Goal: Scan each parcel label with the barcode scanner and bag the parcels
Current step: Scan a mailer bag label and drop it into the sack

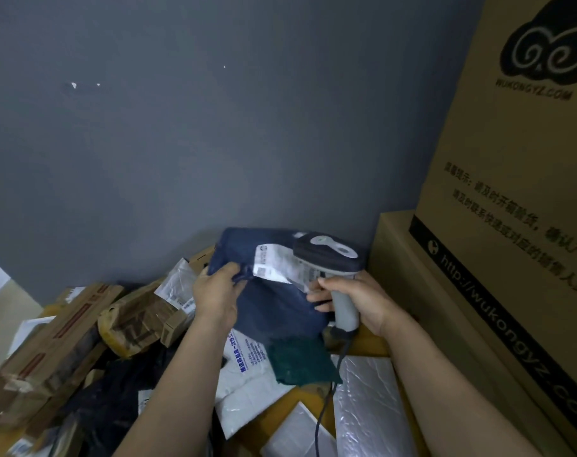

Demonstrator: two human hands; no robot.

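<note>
A dark blue soft parcel (273,301) is held up above the heap, its white label (273,263) facing the camera. My left hand (216,293) grips the parcel's left edge, thumb pinching the plastic. My right hand (356,300) grips the grey handle of the barcode scanner (333,258), whose dark-rimmed head sits right beside the label's right end. The scanner's cable (326,400) hangs down over the parcels below.
Below lie cardboard parcels (62,338), a white poly mailer (247,374), a dark green pouch (300,361), silver bubble mailers (369,404) and a black bag (115,390). Tall stacked cardboard boxes (511,225) wall the right side. A grey wall (214,127) stands behind.
</note>
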